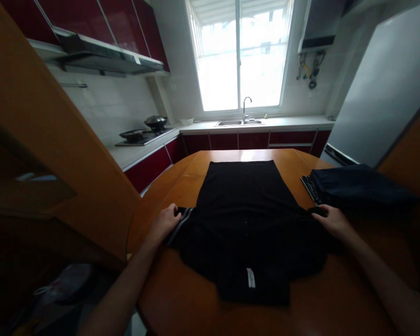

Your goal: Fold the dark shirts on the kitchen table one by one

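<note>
A black short-sleeved shirt (245, 200) lies spread on the wooden table (175, 298), its collar with a white label towards me and its hem at the far side. My left hand (165, 223) pinches the cuff of the left sleeve, where pale stripes run along the edge. On the opposite side, my right hand (331, 220) grips the edge of the other sleeve, fingers closed on the cloth. The shirt looks mostly flat, with slight creases across the middle.
Dark folded clothes (360, 186) are stacked on the table's right side, just beyond my right hand. Behind the table run a counter with a sink (231, 123) and a stove (147, 136) bearing pans. A fridge (381, 84) stands at right; a wooden door (56, 140) rises at left.
</note>
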Available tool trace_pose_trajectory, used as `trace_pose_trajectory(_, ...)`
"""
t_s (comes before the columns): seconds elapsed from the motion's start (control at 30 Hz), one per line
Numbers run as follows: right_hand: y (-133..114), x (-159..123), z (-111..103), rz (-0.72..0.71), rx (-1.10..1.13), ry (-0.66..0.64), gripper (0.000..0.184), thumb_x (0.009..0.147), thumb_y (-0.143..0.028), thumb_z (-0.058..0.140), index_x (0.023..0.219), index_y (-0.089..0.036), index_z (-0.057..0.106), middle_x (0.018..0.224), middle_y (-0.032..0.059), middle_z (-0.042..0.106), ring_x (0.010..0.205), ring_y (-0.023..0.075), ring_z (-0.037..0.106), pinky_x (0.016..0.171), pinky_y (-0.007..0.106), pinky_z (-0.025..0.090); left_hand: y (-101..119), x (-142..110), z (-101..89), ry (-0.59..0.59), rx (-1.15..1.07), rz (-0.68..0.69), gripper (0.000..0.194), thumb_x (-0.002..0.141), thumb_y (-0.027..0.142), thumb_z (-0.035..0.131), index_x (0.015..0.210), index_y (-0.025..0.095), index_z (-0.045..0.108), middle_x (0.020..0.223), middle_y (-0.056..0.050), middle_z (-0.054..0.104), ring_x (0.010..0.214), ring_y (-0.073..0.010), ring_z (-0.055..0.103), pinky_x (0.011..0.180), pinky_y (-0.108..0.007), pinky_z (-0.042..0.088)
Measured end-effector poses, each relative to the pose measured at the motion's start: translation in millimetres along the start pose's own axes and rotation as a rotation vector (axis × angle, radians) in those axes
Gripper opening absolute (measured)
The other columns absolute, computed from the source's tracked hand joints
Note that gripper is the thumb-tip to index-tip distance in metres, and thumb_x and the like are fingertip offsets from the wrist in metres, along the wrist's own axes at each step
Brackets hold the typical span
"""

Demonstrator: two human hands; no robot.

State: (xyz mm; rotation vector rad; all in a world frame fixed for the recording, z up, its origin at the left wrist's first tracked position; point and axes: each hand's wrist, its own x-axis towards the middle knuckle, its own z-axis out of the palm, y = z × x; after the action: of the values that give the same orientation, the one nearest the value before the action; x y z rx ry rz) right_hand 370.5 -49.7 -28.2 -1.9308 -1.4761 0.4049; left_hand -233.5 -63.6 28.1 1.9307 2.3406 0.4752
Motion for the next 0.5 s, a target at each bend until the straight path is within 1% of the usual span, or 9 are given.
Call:
trace_pose_trajectory(0.07,-0.1,0.2,-0.7,0.009,-0.021,-0.013,0.034,0.071,-0.03,0.07,0.1,-0.012,0.073,0.098,0.017,0.076,0.087,0.0305,0.072,0.076,0.037,0.056,1.0,-1.3,-1.5,0.033,0.022,0.0,0.015,0.084,0.032,0.06,0.094,0.02,0.06,0.088,-0.009,0.069,0.079,-0.0235,0.065,0.068,-0.03,0.045)
trace_pose_trajectory(0.13,-1.8,-0.8,-2.7,0.008,-0.073,-0.023,0.034,0.073,-0.031,0.069,0.102,-0.012,0.072,0.098,0.0167,0.075,0.085,0.0302,0.072,0.074,0.037,0.056,5.2,-4.0,-5.3,0.123,0.065,0.049,0.022,0.084,0.032,0.06,0.102,0.019,0.061,0.1,-0.012,0.067,0.09,-0.027,0.064,0.078,-0.034,0.048)
trace_pose_trajectory(0.2,-5.5,-5.4,-6.1,-0.013,-0.163,-0.005,0.037,0.077,-0.033,0.067,0.108,-0.013,0.07,0.098,0.0163,0.074,0.086,0.0304,0.071,0.074,0.038,0.055,12.4,-11.1,-10.3,0.221,0.071,0.157,0.029,0.085,0.032,0.061,0.11,0.018,0.062,0.114,-0.015,0.062,0.104,-0.0313,0.06,0.089,-0.041,0.048)
trace_pose_trajectory(0.23,-8.4,-10.0,-8.4,-0.035,-0.221,0.022,0.04,0.079,-0.034,0.065,0.113,-0.013,0.068,0.1,0.0165,0.073,0.087,0.031,0.07,0.076,0.039,0.055,16.4,-17.3,-12.7,0.234,0.035,0.242,0.029,0.086,0.032,0.06,0.112,0.019,0.062,0.119,-0.015,0.061,0.11,-0.0319,0.058,0.094,-0.043,0.046)
trace_pose_trajectory(0.27,-12.1,-16.6,-10.8,-0.07,-0.279,0.059,0.042,0.082,-0.035,0.063,0.118,-0.013,0.066,0.102,0.0172,0.072,0.09,0.032,0.069,0.079,0.041,0.054,20.2,-25.4,-15.0,0.203,-0.029,0.339,0.028,0.088,0.033,0.059,0.113,0.02,0.063,0.122,-0.014,0.06,0.113,-0.0313,0.057,0.099,-0.044,0.045)
trace_pose_trajectory(0.3,-16.5,-25.5,-13.5,-0.127,-0.322,0.101,0.043,0.084,-0.036,0.061,0.121,-0.013,0.065,0.106,0.0179,0.07,0.095,0.0331,0.067,0.084,0.044,0.053,23.4,-35.4,-17.0,0.136,-0.11,0.441,0.026,0.09,0.033,0.058,0.112,0.022,0.064,0.123,-0.012,0.06,0.116,-0.0297,0.056,0.102,-0.044,0.044)
trace_pose_trajectory(0.37,-27.3,-50.5,-18.8,-0.305,-0.32,0.14,0.04,0.087,-0.036,0.058,0.12,-0.015,0.066,0.117,0.0177,0.066,0.108,0.0343,0.062,0.096,0.048,0.049,26.4,-59.2,-20.2,-0.058,-0.264,0.613,0.024,0.092,0.035,0.06,0.112,0.025,0.066,0.126,-0.008,0.061,0.119,-0.0263,0.056,0.107,-0.042,0.043)
trace_pose_trajectory(0.43,-40.1,-83.3,-23.4,-0.513,-0.211,0.049,0.034,0.089,-0.037,0.058,0.116,-0.021,0.069,0.127,0.014,0.062,0.12,0.033,0.055,0.106,0.048,0.043,24.6,-83.8,-22.2,-0.229,-0.347,0.693,0.029,0.089,0.037,0.066,0.117,0.028,0.067,0.132,-0.008,0.059,0.123,-0.0257,0.055,0.109,-0.041,0.043)
trace_pose_trajectory(0.5,-53.1,-118.6,-26.0,-0.656,-0.118,-0.18,0.034,0.088,-0.038,0.063,0.12,-0.027,0.069,0.135,0.0099,0.057,0.129,0.0317,0.049,0.11,0.048,0.04,20.3,-103.9,-23.0,-0.325,-0.357,0.732,0.038,0.085,0.037,0.072,0.122,0.03,0.066,0.138,-0.008,0.057,0.129,-0.0269,0.052,0.111,-0.043,0.042)
